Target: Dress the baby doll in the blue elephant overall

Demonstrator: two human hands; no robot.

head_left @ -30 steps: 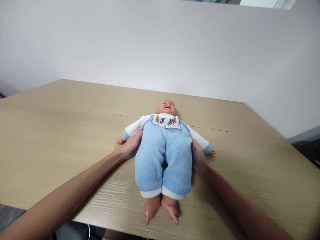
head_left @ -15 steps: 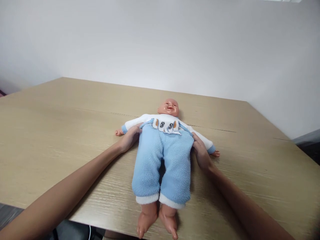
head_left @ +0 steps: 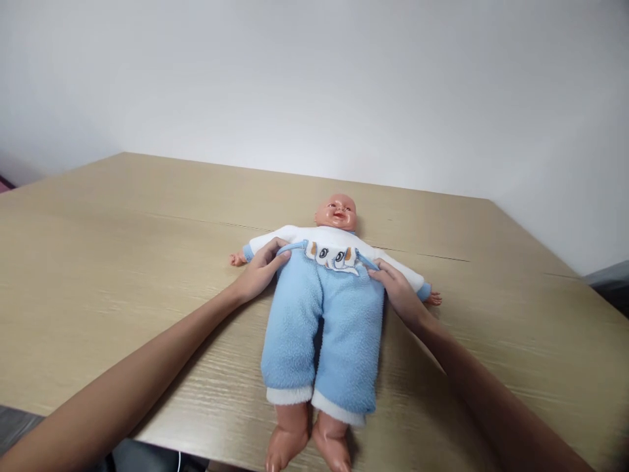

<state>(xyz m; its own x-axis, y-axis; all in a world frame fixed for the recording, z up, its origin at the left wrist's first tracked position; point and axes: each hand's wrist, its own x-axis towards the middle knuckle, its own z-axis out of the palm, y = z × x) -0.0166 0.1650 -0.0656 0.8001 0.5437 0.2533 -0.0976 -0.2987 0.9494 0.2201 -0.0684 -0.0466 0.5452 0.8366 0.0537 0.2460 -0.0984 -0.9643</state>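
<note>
A baby doll [head_left: 337, 211] lies on its back on the table, feet toward me and arms spread. It wears a white top [head_left: 327, 235] with blue cuffs. Light blue fleece overalls [head_left: 295, 328] with white hems cover its legs and waist; the bib [head_left: 333, 255] has an animal face with big eyes. At the upper left side of the overalls, my left hand [head_left: 260, 270] is closed, thumb and fingers around the strap. My right hand [head_left: 400, 295] pinches the other strap at the upper right side. The right fingertips are partly hidden in the fabric.
The wooden table [head_left: 147, 275] spreads wide to both sides, with a thin seam running behind the doll. A plain pale wall [head_left: 314, 85] rises behind its far edge. Something black, perhaps a seat [head_left: 142, 457], shows below the near edge.
Both hands have shifted slightly on the overalls; more of my fingers now lies on top of the fabric and straps. The doll appears slightly farther right.
</note>
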